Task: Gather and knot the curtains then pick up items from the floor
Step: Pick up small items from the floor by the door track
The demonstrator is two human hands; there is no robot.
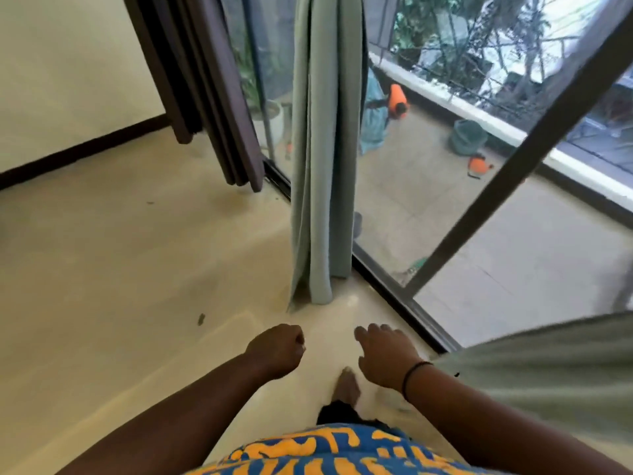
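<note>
A pale green curtain [322, 159] hangs straight down in loose folds in front of the glass, its hem just above the floor. A dark brown curtain [209, 90] hangs bunched to its left. Another pale green curtain panel [548, 368] billows in at the lower right, beside my right forearm. My left hand [277, 349] is curled into a fist with nothing in it, a short way below the green curtain's hem. My right hand [385, 354] has its fingers loosely apart and holds nothing. A small dark scrap [201, 319] lies on the cream floor to the left.
The sliding glass door's dark track [404, 296] runs diagonally along the floor. A dark frame bar [507, 166] crosses the glass. Outside on the balcony stand a green bucket [467, 137] and orange items [397, 99]. My bare foot [347, 385] is on the floor between my hands.
</note>
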